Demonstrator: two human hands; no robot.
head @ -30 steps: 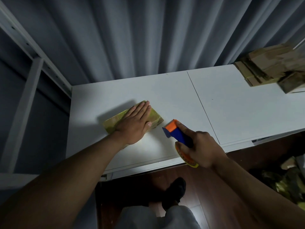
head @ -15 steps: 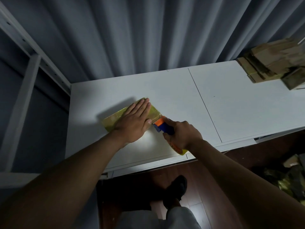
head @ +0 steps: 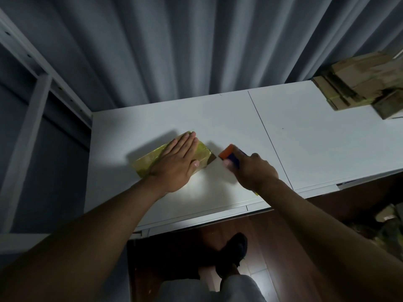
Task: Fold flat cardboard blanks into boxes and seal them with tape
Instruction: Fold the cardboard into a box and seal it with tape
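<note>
Box (head: 152, 159) lies on the tabletop (head: 239, 118), long axis slanting up to the right, under my left hand (head: 174, 162), fingers straight and together. My right hand (head: 253, 171), clamped on the tape dispenser (head: 229, 155), sits just beside the box's right end.

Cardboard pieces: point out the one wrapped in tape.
The box under the left hand, glossy yellow with tape; the cardboard stack at the table's far right is bare.

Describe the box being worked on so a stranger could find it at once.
Start at the white table, left panel. The small box lies under the flat left hand. Unlike the brown cardboard stack at the far right, it is glossy with yellowish tape.
</note>
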